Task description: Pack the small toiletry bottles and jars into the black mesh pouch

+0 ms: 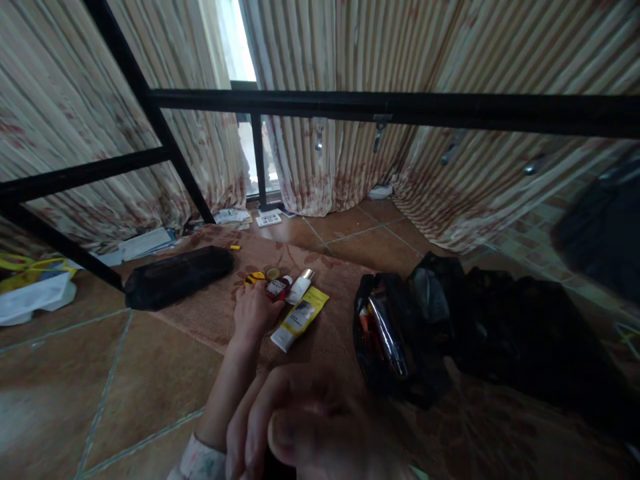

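Note:
My left hand (254, 311) reaches forward over the brown rug (210, 313), its fingers closed on a small red-and-dark container (277, 288). Just right of it lie a yellow-and-white tube (300, 319) and a smaller white tube (301, 286). A small round yellow lid (273, 273) and a yellow-and-black item (255, 277) sit just beyond the hand. My right hand (300, 427) is very near the camera at the bottom, blurred, with its fingers curled; something dark shows under it but I cannot make it out.
A long black pouch (177, 275) lies on the rug's left. An open black bag (400, 333) with items inside sits at the right, dark cloth (525, 333) behind it. Black metal frame bars (380, 107) cross overhead. Papers (145, 243) and curtains (325, 60) are at the back.

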The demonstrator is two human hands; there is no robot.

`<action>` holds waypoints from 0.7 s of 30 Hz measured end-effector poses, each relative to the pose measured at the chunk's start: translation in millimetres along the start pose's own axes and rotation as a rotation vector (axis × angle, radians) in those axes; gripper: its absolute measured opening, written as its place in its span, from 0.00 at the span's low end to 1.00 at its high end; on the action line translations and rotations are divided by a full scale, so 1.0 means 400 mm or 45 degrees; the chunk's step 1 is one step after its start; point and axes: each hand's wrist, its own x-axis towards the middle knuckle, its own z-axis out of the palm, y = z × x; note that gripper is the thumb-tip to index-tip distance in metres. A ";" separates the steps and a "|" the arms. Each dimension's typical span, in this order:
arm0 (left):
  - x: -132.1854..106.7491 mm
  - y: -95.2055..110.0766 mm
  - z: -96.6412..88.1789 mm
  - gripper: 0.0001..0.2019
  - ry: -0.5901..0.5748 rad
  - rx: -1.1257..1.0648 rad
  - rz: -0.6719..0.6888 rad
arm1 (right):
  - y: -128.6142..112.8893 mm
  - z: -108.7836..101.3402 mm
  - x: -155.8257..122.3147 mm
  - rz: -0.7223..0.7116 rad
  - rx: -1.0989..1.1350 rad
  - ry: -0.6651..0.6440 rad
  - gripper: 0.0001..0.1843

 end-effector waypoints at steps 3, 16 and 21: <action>0.005 0.008 -0.002 0.26 -0.034 0.019 -0.033 | 0.000 -0.012 0.013 0.022 0.177 -0.057 0.20; 0.026 0.024 -0.015 0.27 -0.120 0.122 -0.056 | 0.020 -0.133 -0.066 -0.005 0.006 0.295 0.22; 0.025 0.034 -0.028 0.30 -0.036 0.029 -0.083 | 0.013 -0.143 -0.078 -0.017 -0.025 0.293 0.22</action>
